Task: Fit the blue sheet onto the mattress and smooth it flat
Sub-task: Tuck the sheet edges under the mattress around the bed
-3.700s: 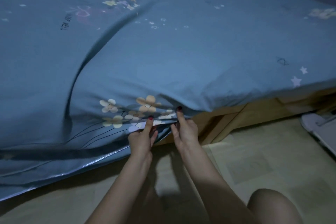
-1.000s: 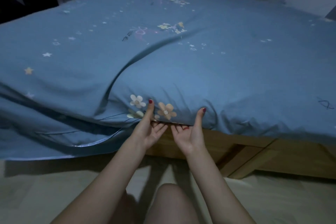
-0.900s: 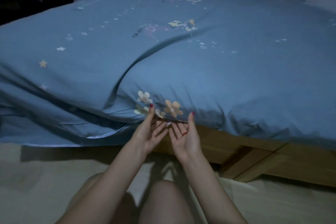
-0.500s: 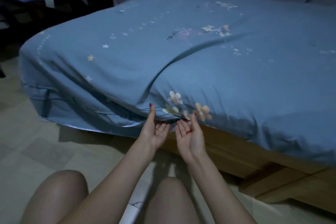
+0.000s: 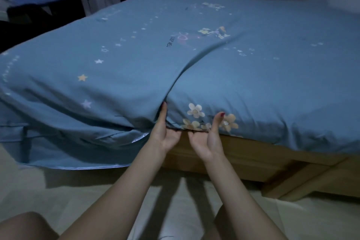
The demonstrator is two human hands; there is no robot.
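At near edge of mattress (image 5: pixel 253 103), mid-length: both hands under the sheet hem, palms up. Since a second ago the hands have spread apart along the edge and the view has swung left, so the untucked stretch now shows. Blue sheet (image 5: pixel 136 68) covers the whole top; right of the hands it's tucked down to the wooden bed frame (image 5: pixel 253 158), left of them it hangs loose, hem nearly at the floor (image 5: pixel 58 191). One long diagonal crease runs from the left hand up across the top. My read: tucking is progressing leftward, roughly half this side done, smoothing not started.

Left hand (image 5: pixel 163 132): thumb up against the sheet side at the crease foot, fingers curled under the hem. Right hand (image 5: pixel 208 138): thumb up by the flower print, fingers hooked under the hem. Forearms roughly parallel, reaching forward from a crouch.
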